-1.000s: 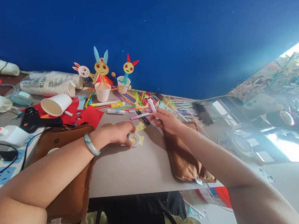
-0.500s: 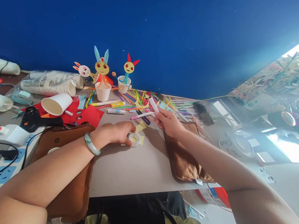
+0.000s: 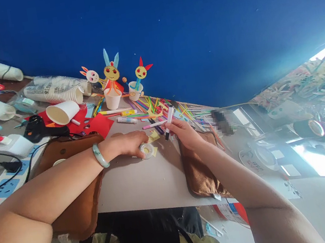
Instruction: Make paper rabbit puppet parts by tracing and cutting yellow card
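My left hand (image 3: 134,143), with a pale green bangle (image 3: 100,156) at its wrist, closes on the edge of a small whitish ring (image 3: 147,151), which looks like a roll of clear tape resting on the table. Yellow paper scraps (image 3: 153,136) lie beside it. Between the thumb and fingers of my right hand (image 3: 183,131) is a white marker (image 3: 170,116), tilted, its black end (image 3: 167,134) pointing down over the table. A pink-and-white marker (image 3: 153,126) and a dark pen (image 3: 159,127) are just left of my right hand.
Rabbit-faced paper figures stand in paper cups (image 3: 113,99) against the blue wall. Coloured sticks (image 3: 185,111) spread behind my hands. At left are a black glue gun (image 3: 34,128), stacked cups (image 3: 53,93) and a power strip (image 3: 5,188). Brown cushions (image 3: 199,169) lie by both forearms.
In my right hand the white marker has turned, so its black end now shows below my fingers. My left hand stays at the ring. The view has shifted slightly.
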### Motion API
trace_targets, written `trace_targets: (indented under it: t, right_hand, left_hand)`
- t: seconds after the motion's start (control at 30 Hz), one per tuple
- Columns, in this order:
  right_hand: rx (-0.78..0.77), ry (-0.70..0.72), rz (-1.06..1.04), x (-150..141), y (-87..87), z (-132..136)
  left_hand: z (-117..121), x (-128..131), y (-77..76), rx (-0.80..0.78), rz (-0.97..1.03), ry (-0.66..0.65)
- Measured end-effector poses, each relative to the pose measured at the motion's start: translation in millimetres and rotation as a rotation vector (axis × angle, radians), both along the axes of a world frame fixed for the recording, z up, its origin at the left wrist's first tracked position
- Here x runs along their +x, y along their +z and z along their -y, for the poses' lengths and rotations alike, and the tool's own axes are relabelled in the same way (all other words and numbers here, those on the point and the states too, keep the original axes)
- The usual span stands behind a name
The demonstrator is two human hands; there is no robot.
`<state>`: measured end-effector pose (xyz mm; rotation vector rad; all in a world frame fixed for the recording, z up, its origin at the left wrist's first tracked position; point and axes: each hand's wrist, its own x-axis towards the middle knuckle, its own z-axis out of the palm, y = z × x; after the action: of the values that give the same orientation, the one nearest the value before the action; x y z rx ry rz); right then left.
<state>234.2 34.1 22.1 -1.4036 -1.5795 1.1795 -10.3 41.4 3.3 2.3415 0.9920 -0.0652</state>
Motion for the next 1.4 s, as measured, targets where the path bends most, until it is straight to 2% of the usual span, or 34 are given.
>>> trace_targets:
  t: [0.17,0.37,0.57,0.8,1.4]
  right_hand:
    - [0.017,0.037,0.096,-3.6,0.8,11.6]
    - [0.01,0.06,0.032,-9.8,-0.5,18.0]
    - [0.003,0.059,-0.064,-14.1,0.3,20.5]
    - [-0.028,0.034,-0.08,-14.4,-0.9,21.3]
    - [-0.033,0.014,-0.09,-13.0,-5.4,18.6]
  left_hand:
    - [-3.0,-2.7,-4.2,-0.012,0.009,-0.019]
    - [-4.6,-3.2,-4.3,-0.01,0.016,-0.054]
    - [-3.6,-4.2,-3.6,-0.013,0.023,-0.036]
    - [-5.9,-3.3,-9.3,0.017,0.031,-0.031]
    - [-5.2,-2.7,-6.2,0.033,0.04,-0.045]
